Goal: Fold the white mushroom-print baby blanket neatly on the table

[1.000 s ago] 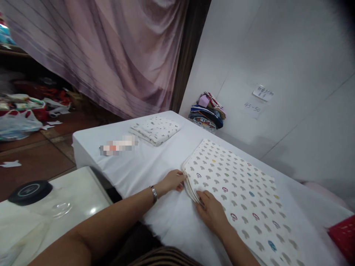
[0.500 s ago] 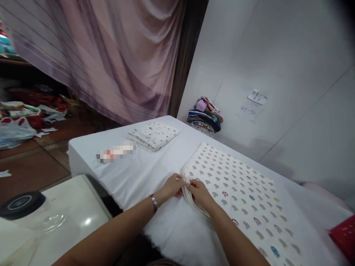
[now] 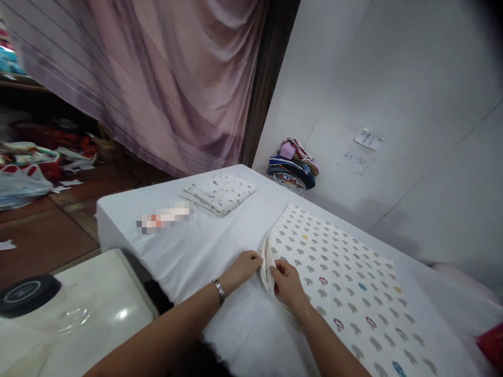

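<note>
- The patterned cloth lies flat in layers on the counter's right side, folded at least once, it seems.
- Both hands pinch its near-left corner: the left hand is closed on the edge and the right hand grips the top layers.
- A smaller folded cloth sits finished near the far-left corner, with a clothes pile at the far edge.

Small folded white patterned cloth on white-covered table, colourful fabric pile against wall, pink curtain, handwritten wall notes
</note>
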A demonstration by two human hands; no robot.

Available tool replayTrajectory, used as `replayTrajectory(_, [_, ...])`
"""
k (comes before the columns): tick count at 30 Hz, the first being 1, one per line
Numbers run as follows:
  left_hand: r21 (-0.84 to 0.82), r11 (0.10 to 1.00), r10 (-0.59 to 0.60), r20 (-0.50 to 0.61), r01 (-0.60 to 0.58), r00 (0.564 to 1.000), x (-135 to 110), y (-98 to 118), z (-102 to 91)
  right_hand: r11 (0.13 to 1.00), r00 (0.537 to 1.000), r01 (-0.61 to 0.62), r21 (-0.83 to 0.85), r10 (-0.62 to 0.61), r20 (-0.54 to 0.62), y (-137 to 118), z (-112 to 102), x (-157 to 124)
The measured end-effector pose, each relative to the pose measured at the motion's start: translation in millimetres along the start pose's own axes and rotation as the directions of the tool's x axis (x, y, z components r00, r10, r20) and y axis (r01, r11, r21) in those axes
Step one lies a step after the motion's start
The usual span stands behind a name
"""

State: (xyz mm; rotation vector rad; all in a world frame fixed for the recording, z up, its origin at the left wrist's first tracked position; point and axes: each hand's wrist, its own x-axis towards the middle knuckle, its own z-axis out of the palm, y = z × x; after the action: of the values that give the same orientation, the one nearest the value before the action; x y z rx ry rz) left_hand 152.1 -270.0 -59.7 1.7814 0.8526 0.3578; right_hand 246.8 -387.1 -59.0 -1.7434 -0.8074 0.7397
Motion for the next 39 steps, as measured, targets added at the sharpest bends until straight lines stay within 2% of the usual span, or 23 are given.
replayTrajectory(5, [-0.090, 0.995, -0.031, 0.058, 0.036, 0.998, 0, 3, -1.3, 1.000, 1.000, 0.017, 0.012, -0.016, -0.018, -3, 4, -3])
replayTrajectory(12, [-0.098, 0.995, 0.009, 0.062, -0.003, 0.998, 4, -1, -2.7, 0.998, 0.996, 0.062, 0.013, -0.061, -0.065, -1, 5, -2])
replayTrajectory(21, [-0.059, 0.998, 0.039, 0.085, -0.034, 0.996, 1, 2, -1.6, 0.998, 0.998, 0.062, -0.021, -0.062, -0.005, -1, 6, -7])
replayTrajectory(26, [0.030, 0.994, 0.104, 0.052, -0.105, 0.993, 2, -2, -6.6, 1.000, 0.999, 0.003, 0.027, -0.001, -0.043, 0, -3, -6])
replayTrajectory(30, [0.234, 0.952, 0.214, -0.045, -0.198, 0.976, -1, -3, -8.1, 1.000, 0.997, -0.010, 0.013, 0.011, -0.078, 2, -3, -5])
replayTrajectory(32, [0.301, 0.931, 0.239, -0.073, -0.207, 0.968, -2, -2, -7.3, 1.000, 0.997, -0.010, 0.009, 0.010, -0.073, 2, -1, -5])
replayTrajectory(34, [0.285, 0.939, 0.227, -0.082, -0.195, 0.971, -3, -1, -6.6, 1.000, 0.998, -0.011, 0.005, 0.011, -0.070, 1, 2, -5])
replayTrajectory(39, [0.099, 0.985, 0.147, -0.055, -0.141, 0.988, 0, 1, -7.2, 1.000, 0.996, 0.002, 0.013, -0.001, -0.094, 0, 9, -3])
